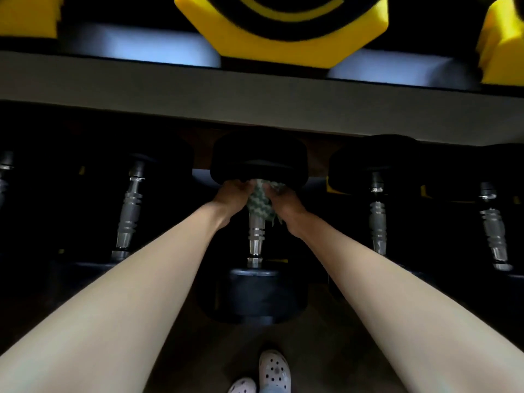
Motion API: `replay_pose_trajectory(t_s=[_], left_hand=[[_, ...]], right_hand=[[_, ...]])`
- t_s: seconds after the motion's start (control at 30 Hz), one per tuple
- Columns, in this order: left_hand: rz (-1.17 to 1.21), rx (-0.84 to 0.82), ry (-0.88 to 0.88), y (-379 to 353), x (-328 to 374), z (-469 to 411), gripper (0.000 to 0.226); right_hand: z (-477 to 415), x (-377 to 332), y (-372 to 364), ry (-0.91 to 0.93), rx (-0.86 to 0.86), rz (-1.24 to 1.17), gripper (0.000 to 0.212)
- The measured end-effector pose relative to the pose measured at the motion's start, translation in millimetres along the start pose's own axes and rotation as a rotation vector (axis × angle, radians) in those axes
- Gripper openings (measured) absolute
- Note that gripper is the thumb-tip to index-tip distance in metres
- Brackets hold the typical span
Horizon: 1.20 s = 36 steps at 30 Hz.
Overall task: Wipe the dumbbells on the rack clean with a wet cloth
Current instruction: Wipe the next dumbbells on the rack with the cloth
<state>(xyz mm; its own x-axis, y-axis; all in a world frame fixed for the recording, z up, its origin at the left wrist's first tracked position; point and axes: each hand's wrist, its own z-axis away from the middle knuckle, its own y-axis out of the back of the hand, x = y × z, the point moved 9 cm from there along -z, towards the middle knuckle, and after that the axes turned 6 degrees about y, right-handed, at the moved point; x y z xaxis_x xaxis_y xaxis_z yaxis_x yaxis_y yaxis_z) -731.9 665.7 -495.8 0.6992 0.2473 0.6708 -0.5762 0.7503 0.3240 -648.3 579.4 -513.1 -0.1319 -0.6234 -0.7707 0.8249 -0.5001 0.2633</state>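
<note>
A black dumbbell [256, 245] with a chrome handle lies on the lower rack shelf, straight ahead of me. A green-and-white patterned cloth [259, 204] is wrapped round the far part of its handle, just under the far black head [258, 157]. My left hand [234, 192] and my right hand [283, 201] both grip the cloth from either side. The near head [252, 296] faces me. My fingertips are hidden in the shadow under the far head.
More black dumbbells lie on both sides, at the left [129, 211] and at the right [377, 214]. A grey rack beam [255, 95] crosses above, with yellow dumbbell heads [283, 26] on the upper shelf. My white shoes [273, 370] stand on the dark floor.
</note>
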Motion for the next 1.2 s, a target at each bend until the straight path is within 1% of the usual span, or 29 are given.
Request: replay_pose_trajectory(t_s=[0.07,0.17,0.27,0.37,0.43,0.5,0.53,0.6,0.7,0.77,0.87,0.97,1.07,1.2], left_hand=[[-0.116,0.032,-0.038,2.2,3.7,-2.3,0.026],[-0.282,0.049,-0.059,3.8,5.9,4.3,0.043],[-0.35,0.037,-0.045,4.0,-0.2,13.6,0.045],[-0.427,0.001,-0.008,0.9,-6.2,24.9,0.029],[-0.472,-0.031,0.018,-3.4,-13.9,30.7,0.041],[-0.534,-0.064,0.055,-8.0,-27.2,37.2,0.048],[-0.558,-0.086,0.077,-10.3,-35.3,39.3,0.047],[-0.599,-0.145,0.122,-14.1,-48.8,44.9,0.039],[-0.756,-0.227,0.149,-20.3,-55.3,52.2,0.042],[-0.842,-0.251,0.127,-22.8,-49.8,55.4,0.038],[-0.946,-0.245,0.069,-24.1,-36.7,63.6,0.03],[-1.009,-0.282,0.019,-26.1,-25.6,75.1,0.029],[-1.02,-0.332,0.017,-26.5,-14.4,88.4,0.026],[-0.994,-0.434,-0.046,-28.0,9.0,110.6,0.006]], right_hand=[[-3.7,-0.4,-4.1,0.013,-0.043,0.087,0.051],[-1.3,5.4,-4.1,0.001,-0.079,0.115,0.048],[11.9,17.0,-6.2,-0.036,-0.162,0.114,0.046],[26.8,28.5,-7.7,-0.086,-0.237,0.176,0.053],[36.1,33.3,-8.2,-0.106,-0.266,0.224,0.053],[44.8,40.8,-7.2,-0.13,-0.299,0.312,0.058],[49.8,44.5,-6.7,-0.143,-0.317,0.356,0.06],[58.4,48.4,-5.5,-0.157,-0.337,0.42,0.058],[62.2,40.3,-9.3,-0.105,-0.364,0.545,0.049],[61.8,29.5,-13.2,-0.05,-0.369,0.636,0.048],[63.3,21.2,-14.6,-0.015,-0.364,0.713,0.049],[71.3,13.0,-13.9,0.021,-0.37,0.7,0.049],[84.6,0.0,-10.8,0.047,-0.398,0.629,0.041],[100.1,-16.2,2.8,0.02,-0.42,0.533,0.029]])
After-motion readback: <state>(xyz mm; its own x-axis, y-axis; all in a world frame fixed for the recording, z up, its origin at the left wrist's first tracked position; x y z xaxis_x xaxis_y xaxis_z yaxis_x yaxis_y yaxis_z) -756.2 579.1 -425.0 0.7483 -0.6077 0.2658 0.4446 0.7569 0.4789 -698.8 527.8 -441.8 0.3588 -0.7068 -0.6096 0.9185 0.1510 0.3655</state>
